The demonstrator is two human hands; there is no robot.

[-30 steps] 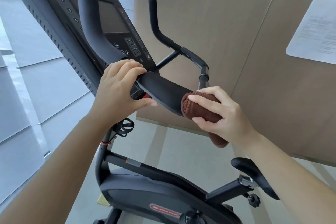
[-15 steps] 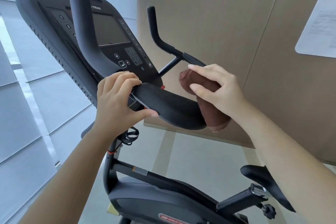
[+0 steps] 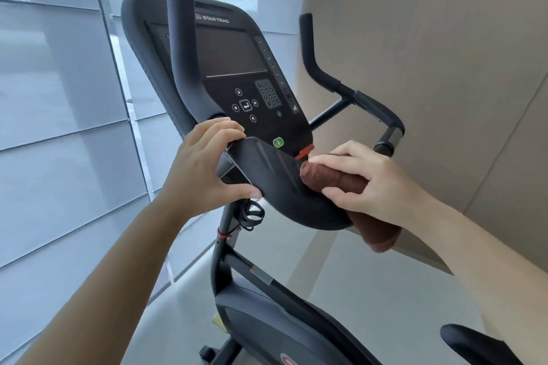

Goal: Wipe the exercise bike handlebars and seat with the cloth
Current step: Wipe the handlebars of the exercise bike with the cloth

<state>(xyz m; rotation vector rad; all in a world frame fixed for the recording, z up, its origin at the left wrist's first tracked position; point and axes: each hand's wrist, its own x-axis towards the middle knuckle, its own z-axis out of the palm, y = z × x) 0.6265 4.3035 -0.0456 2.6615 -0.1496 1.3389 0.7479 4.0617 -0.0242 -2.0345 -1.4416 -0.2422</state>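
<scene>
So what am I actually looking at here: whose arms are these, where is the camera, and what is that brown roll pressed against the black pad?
No robot: these are a person's bare arms, filmed by a camera worn on their head, looking down. The machine is an exercise bike with a console. The left hand grips the black handlebar pad. The right hand holds a rolled brown cloth against the pad's other end. The seat peeks in at bottom right.

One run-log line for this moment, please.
left hand: grips handlebar pad end | right hand: holds brown cloth against pad | seat: no hand on it
</scene>
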